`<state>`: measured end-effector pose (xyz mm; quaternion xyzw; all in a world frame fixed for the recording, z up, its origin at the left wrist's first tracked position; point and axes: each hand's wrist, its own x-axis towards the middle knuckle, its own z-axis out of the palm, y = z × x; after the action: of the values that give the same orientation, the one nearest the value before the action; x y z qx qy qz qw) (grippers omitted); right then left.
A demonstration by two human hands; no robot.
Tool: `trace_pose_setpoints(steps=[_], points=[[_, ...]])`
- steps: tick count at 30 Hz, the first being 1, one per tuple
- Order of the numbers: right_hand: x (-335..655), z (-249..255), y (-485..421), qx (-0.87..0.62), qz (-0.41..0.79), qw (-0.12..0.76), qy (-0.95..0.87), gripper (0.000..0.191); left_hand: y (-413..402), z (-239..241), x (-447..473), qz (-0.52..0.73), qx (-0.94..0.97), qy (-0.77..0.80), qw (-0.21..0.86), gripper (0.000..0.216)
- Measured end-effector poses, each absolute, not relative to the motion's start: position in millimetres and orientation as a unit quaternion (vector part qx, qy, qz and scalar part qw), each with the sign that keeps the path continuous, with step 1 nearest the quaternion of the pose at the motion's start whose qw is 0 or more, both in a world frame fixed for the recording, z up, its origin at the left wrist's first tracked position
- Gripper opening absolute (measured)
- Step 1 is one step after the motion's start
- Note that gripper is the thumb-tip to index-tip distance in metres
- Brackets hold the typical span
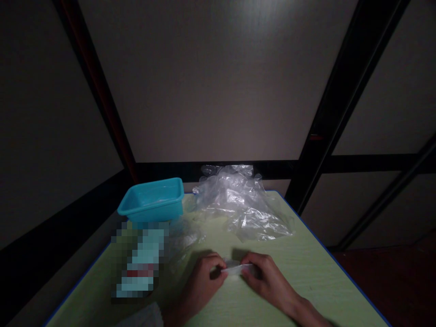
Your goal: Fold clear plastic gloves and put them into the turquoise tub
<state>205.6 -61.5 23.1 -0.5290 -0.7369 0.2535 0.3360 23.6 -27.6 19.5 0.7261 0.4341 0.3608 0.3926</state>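
Low over the front middle of the table, a thin, whitish, translucent piece of plastic (233, 269) stretches between my two hands. My left hand (206, 274) pinches its left end between thumb and fingers. At the other end, my right hand (262, 272) grips it the same way, with the fingertips partly covering it. The piece looks narrow and flat, perhaps folded; its exact kind cannot be made out. Beyond my hands lies a crumpled heap of clear plastic bags (238, 195), shiny and loosely spread.
A turquoise plastic basin (153, 211) stands at the table's back left. Nearer me is a blurred-out, light teal object (145, 259), with a thin clear plastic sheet (184, 238) beside it. The light green table (327, 281) has a blue edge. Dark-framed panels (218, 91) rise behind.
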Motion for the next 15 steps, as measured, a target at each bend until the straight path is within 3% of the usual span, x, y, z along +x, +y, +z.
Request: trace_pose_setpoints(steps=[4, 7, 10, 15], points=[[203.2, 25.3, -59.9, -0.519, 0.309, 0.44, -0.664, 0.01, -25.7, 17.5, 23.4, 0.38, 0.686, 0.453, 0.425, 0.01], [200.6, 27.7, -61.1, -0.491, 0.364, 0.498, -0.615, 0.014, -26.5, 17.8, 25.2, 0.393, 0.609, 0.446, 0.525, 0.015], [198.1, 25.9, -63.3, -0.47, 0.406, 0.52, -0.586, 0.022, -25.6, 17.5, 27.0, 0.397, 0.56, 0.413, 0.599, 0.018], [197.5, 22.8, -68.4, -0.46, 0.402, 0.521, -0.596, 0.039, -24.8, 24.2, 24.0, 0.393, 0.553, 0.401, 0.615, 0.019]])
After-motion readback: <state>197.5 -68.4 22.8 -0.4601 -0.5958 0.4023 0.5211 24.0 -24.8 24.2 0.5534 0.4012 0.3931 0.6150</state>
